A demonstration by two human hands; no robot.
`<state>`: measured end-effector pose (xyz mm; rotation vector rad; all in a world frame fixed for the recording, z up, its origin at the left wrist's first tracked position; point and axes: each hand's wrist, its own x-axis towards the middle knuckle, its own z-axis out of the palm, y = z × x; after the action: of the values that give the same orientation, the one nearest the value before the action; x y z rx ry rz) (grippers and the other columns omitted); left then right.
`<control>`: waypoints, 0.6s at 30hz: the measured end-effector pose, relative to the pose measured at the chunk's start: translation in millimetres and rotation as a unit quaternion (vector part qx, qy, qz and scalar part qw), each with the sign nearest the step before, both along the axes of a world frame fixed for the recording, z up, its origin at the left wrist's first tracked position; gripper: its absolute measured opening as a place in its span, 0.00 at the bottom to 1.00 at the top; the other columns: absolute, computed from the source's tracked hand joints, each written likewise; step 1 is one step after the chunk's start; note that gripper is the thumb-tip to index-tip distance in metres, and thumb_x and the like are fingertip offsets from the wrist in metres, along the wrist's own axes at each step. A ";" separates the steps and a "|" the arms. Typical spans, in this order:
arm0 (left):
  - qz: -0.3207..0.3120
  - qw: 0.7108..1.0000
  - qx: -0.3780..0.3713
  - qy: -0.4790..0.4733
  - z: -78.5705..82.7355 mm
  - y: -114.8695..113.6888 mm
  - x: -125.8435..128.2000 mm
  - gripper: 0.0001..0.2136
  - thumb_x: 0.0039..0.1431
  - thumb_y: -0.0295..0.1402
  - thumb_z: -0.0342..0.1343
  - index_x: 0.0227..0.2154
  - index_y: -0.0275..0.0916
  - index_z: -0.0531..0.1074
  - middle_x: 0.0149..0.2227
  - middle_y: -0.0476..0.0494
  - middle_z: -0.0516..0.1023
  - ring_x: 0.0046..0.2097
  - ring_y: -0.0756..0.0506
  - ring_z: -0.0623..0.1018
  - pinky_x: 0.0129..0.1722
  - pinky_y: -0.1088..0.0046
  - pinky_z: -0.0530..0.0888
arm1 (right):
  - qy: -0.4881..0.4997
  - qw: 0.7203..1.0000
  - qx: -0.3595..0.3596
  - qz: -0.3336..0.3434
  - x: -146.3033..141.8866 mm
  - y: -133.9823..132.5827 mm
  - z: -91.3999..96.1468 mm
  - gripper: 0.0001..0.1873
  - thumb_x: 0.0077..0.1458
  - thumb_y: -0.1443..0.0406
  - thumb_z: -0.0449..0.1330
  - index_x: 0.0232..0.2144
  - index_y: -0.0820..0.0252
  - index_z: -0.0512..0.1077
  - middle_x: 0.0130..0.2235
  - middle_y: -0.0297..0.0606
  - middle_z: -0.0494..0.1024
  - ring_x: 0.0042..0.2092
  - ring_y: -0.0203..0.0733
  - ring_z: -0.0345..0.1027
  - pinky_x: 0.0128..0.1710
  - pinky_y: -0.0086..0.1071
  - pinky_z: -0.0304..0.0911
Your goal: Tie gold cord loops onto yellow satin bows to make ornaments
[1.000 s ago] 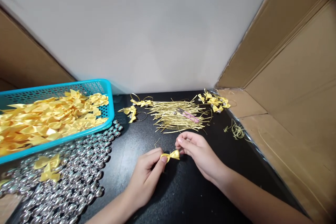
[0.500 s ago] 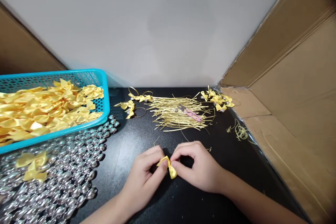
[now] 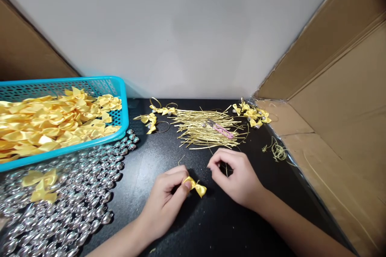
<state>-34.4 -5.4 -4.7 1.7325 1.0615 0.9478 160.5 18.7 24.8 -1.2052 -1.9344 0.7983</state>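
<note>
My left hand (image 3: 167, 196) pinches a small yellow ribbon bow (image 3: 196, 187) just above the black table (image 3: 211, 225). My right hand (image 3: 237, 178) hovers a little to the bow's right, thumb and forefinger pinched on a thin gold wire (image 3: 225, 167) that is hard to make out. A pile of cut gold wires (image 3: 200, 128) lies beyond both hands, with small pink snips (image 3: 221, 129) on top of it.
A teal basket (image 3: 120, 100) full of yellow bows stands at the left. Several silver bells (image 3: 75, 200) cover the table in front of it. Finished bows lie at the back (image 3: 153, 118) and back right (image 3: 253, 114). Cardboard walls (image 3: 337, 100) close in the right side.
Half a second ago both hands met at the bow; the right hand has since drawn away to the right and up. The left hand keeps hold of the bow.
</note>
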 end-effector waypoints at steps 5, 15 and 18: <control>-0.004 1.000 -0.009 0.000 0.7 0.1 -0.4 0.18 0.66 0.34 0.46 0.18 0.39 0.63 0.22 0.51 0.63 0.26 0.49 0.65 0.27 0.74 0.61 | 0.018 0.996 -0.069 0.054 1.5 0.6 7.6 0.11 0.58 0.70 0.53 0.24 0.59 0.69 0.27 0.32 0.72 0.30 0.35 0.66 0.32 0.28 0.61; 0.000 0.999 0.017 0.028 3.6 -4.8 3.7 0.14 0.66 0.32 0.47 0.23 0.39 0.68 0.23 0.49 0.68 0.27 0.47 0.69 0.29 0.74 0.65 | -0.037 0.992 0.023 0.115 -8.2 -9.5 0.2 0.07 0.55 0.71 0.57 0.25 0.59 0.70 0.26 0.32 0.74 0.29 0.35 0.66 0.36 0.33 0.59; 0.005 1.000 0.013 0.022 3.2 -5.4 3.4 0.12 0.65 0.32 0.48 0.25 0.40 0.69 0.24 0.49 0.70 0.28 0.48 0.70 0.29 0.74 0.65 | -0.055 0.992 0.044 0.104 -7.8 -10.0 0.5 0.07 0.55 0.71 0.56 0.26 0.59 0.68 0.26 0.32 0.72 0.29 0.35 0.65 0.36 0.32 0.58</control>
<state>-31.0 -10.8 -1.5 1.7783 1.0918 0.9368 152.7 8.7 25.3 -1.0254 -2.1898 0.7573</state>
